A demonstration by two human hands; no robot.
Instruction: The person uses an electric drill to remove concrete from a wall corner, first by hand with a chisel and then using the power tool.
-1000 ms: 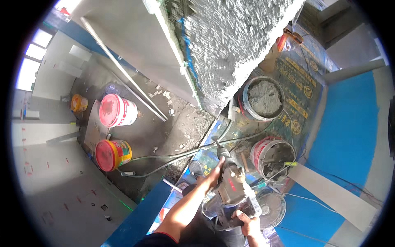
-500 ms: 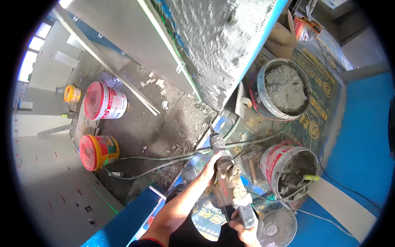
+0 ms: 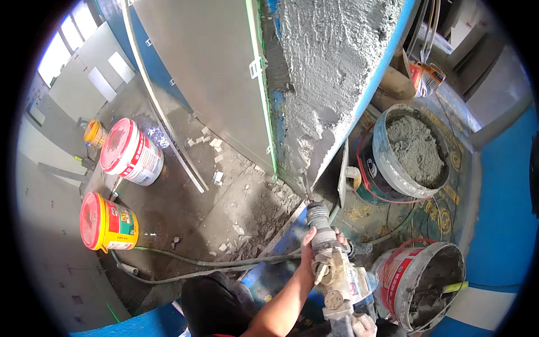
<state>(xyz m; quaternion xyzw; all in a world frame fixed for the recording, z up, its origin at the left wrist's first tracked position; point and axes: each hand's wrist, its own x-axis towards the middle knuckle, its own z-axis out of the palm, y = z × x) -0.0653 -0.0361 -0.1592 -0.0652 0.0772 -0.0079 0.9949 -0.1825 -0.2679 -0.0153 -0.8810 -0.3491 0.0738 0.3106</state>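
A dusty rotary hammer (image 3: 341, 275) points away from me, and both my hands hold it. My left hand (image 3: 307, 255) is closed round its front barrel, with fingertips showing on the far side. At the rear grip, my right hand (image 3: 364, 326) is closed, partly cut off by the lower edge. The steel bit (image 3: 307, 190) reaches to the foot of a wall end coated with rough grey mortar (image 3: 328, 62); whether its tip touches the wall I cannot tell. A green guide line (image 3: 260, 84) runs down the wall's corner strip.
A bucket of grey mortar (image 3: 414, 147) and a tilted, mortar-smeared bucket (image 3: 435, 292) stand to the right. A trowel (image 3: 343, 171) leans by the first. Left are a white-and-red bucket (image 3: 135, 151), a yellow bucket (image 3: 120, 224) and hoses (image 3: 213, 262). Rubble (image 3: 275, 210) lies by the wall.
The view has shifted, and the wall end fills more of it. The rotary hammer sits lower right, with its bit close to the wall's foot. My left hand now wraps further round the barrel.
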